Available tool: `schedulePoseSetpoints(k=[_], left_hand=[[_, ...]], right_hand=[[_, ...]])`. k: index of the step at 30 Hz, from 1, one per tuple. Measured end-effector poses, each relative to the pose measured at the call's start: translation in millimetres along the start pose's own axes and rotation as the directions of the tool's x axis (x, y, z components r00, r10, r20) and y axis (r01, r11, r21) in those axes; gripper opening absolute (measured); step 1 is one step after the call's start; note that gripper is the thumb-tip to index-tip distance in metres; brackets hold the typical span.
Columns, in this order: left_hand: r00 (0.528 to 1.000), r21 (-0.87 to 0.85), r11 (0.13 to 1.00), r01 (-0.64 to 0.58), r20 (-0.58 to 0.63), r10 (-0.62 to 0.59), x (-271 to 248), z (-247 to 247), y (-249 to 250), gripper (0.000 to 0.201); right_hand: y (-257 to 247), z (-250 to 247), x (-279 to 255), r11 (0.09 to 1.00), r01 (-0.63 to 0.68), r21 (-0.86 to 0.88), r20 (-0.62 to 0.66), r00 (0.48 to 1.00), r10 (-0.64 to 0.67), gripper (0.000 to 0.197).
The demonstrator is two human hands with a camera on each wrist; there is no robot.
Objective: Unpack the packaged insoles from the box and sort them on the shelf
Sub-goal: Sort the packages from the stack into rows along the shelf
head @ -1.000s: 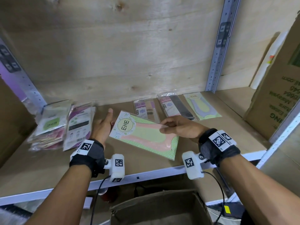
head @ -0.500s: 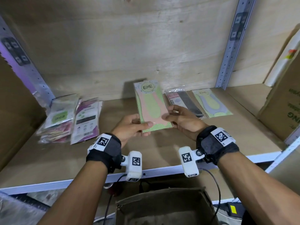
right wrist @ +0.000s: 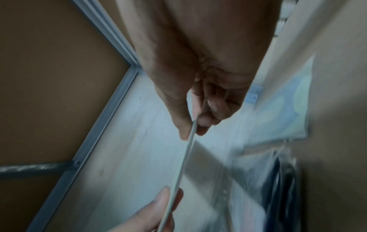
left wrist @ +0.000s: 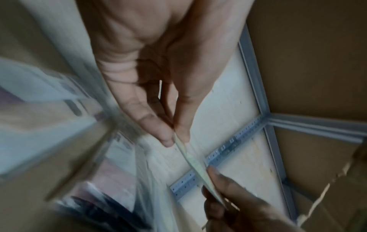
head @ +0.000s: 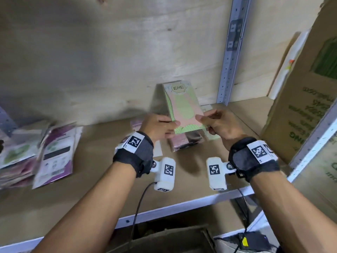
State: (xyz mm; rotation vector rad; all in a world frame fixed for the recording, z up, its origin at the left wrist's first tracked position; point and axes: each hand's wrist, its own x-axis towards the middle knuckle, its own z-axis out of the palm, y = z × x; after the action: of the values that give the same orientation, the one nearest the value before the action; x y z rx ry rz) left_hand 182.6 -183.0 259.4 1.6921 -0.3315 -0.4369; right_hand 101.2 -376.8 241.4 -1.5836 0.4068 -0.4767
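Observation:
Both hands hold a green and pink insole pack (head: 183, 106) marked ENE upright above the shelf board (head: 102, 161). My left hand (head: 160, 126) pinches its lower left edge, and my right hand (head: 217, 123) pinches its lower right edge. In the left wrist view the pack (left wrist: 195, 166) appears edge-on between thumb and fingers of my left hand (left wrist: 174, 138), with my right hand (left wrist: 222, 200) at its far end. The right wrist view shows the pack's thin edge (right wrist: 184, 158) pinched by my right hand (right wrist: 193, 127). More packs (head: 186, 143) lie flat on the shelf below it.
A pile of purple and green packs (head: 45, 154) lies at the shelf's left. A large cardboard box (head: 308, 99) stands at the right beside a grey upright post (head: 231, 52). An open cardboard box (head: 164, 240) sits below the shelf's front rail (head: 182, 207).
The pack went from lying flat under my right hand to being held upright by both hands. It has since moved to the right, over the packs lying at the back.

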Motion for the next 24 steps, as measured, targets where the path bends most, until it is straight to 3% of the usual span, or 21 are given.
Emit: schedulePoseSetpoints(k=[4, 7, 11, 13, 19, 24], left_hand=[[1.0, 0.107, 0.994, 0.014, -0.007, -0.014, 36.4, 49.4, 2.0, 0.037], [1.0, 0.287, 0.958, -0.008, -0.008, 0.01, 59.6, 81.0, -0.5, 0.019], [0.997, 0.497, 0.867, 0.041, 0.036, -0.067, 84.0, 104.3, -2.0, 0.039], [0.997, 0.59, 0.806, 0.046, 0.028, -0.078, 92.2, 112.2, -3.5, 0.038], [0.993, 0.734, 0.678, 0.046, 0.043, -0.114, 103.3, 132.9, -2.9, 0.047], [0.999, 0.771, 0.636, 0.04, -0.02, -0.039, 101.0, 146.8, -10.9, 0.05]], right_hand=[[13.9, -37.6, 22.2, 0.976, -0.019, -0.216, -0.086, 0.996, 0.0, 0.022], [26.9, -57.9, 36.8, 0.94, -0.058, -0.335, -0.143, 0.99, 0.01, 0.026], [38.2, -71.0, 46.6, 0.859, -0.166, -0.484, -0.23, 0.971, 0.059, 0.036], [42.0, -71.2, 48.4, 0.815, -0.195, -0.546, -0.239, 0.968, 0.071, 0.031], [41.8, -69.9, 49.4, 0.731, -0.26, -0.631, -0.247, 0.96, 0.129, 0.016], [41.2, -73.3, 44.9, 0.731, -0.277, -0.624, -0.236, 0.958, 0.161, 0.017]])
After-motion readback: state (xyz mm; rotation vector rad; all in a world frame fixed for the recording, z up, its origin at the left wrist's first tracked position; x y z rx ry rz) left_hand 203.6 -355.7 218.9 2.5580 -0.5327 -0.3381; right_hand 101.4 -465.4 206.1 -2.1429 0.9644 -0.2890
